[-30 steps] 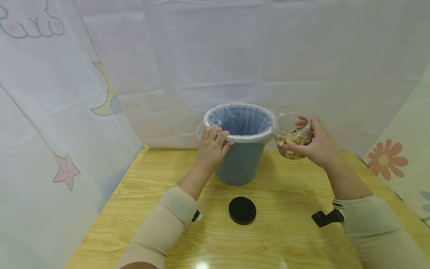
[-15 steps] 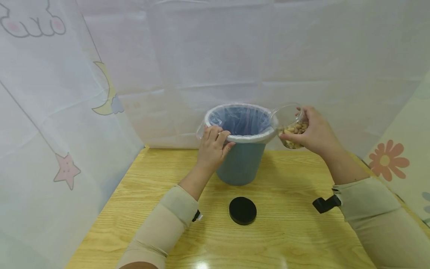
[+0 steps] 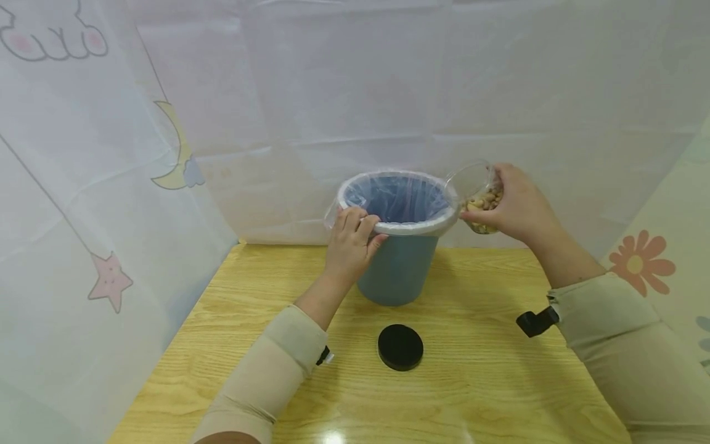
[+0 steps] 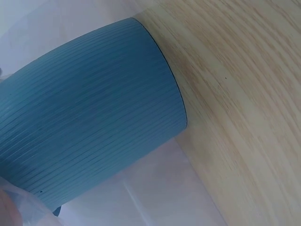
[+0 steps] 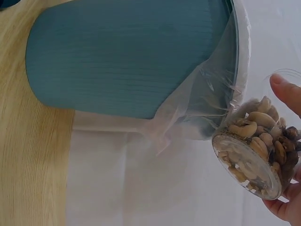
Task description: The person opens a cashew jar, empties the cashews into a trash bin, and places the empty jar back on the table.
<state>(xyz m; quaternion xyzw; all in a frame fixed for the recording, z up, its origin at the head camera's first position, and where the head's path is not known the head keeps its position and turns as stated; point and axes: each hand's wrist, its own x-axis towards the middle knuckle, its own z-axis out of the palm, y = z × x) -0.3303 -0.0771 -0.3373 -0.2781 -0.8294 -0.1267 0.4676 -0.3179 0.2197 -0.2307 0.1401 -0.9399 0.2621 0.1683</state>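
Observation:
A blue-green trash can (image 3: 396, 271) with a white rim and a clear plastic liner (image 3: 402, 194) stands upright on the table. My left hand (image 3: 349, 250) grips its near left rim, fingers over the edge and thumb outside. In my right hand (image 3: 521, 206) is a clear plastic jar (image 3: 470, 177) of mixed nuts (image 5: 263, 134), tilted left with its mouth at the can's right rim. Ribbed wall of the can (image 4: 94, 108) fills much of the left wrist view. The nuts lie in the jar's lower part; none is seen falling.
A round black lid (image 3: 400, 347) lies on the wooden table (image 3: 444, 394) in front of the can. Behind hangs a pale printed cloth (image 3: 310, 92), close to the table's back edge. Black wrist mounts (image 3: 537, 322) stick out below the sleeves.
My right hand has risen and moved slightly left, tipping the jar further toward the trash can. The left hand, can and lid have stayed in place.

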